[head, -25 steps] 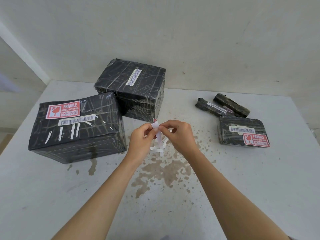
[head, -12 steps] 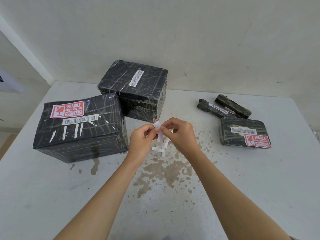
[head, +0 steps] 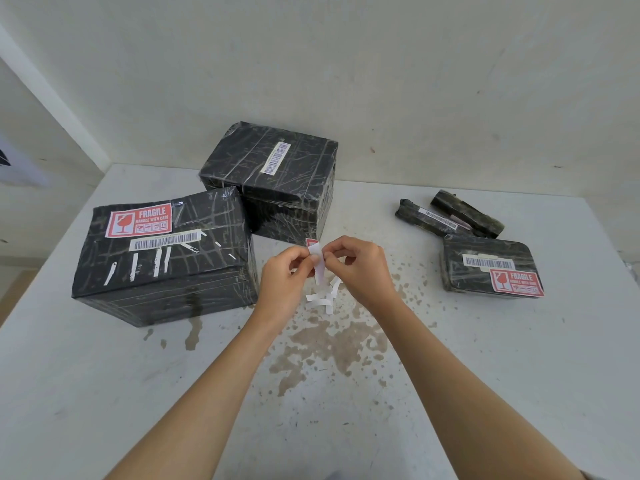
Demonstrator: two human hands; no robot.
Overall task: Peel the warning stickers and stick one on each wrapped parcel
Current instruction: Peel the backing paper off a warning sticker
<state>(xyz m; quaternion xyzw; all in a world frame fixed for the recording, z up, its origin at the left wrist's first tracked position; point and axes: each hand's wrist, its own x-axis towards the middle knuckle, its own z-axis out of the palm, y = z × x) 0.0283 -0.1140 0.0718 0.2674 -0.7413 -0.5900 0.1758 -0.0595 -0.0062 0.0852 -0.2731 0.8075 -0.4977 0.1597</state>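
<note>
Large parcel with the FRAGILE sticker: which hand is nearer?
Left. The left hand is just beside the large parcel's right edge; the right hand is farther right, across the sticker strip both hands pinch.

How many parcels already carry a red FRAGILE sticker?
2: the big parcel at left and the flat parcel at right. Hidden faces of the others may carry more.

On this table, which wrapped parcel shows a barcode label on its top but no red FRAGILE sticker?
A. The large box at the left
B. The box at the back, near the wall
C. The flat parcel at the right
B: the back box shows only a white barcode label on top, while the large left box and the flat right parcel each bear a red FRAGILE sticker.
</note>
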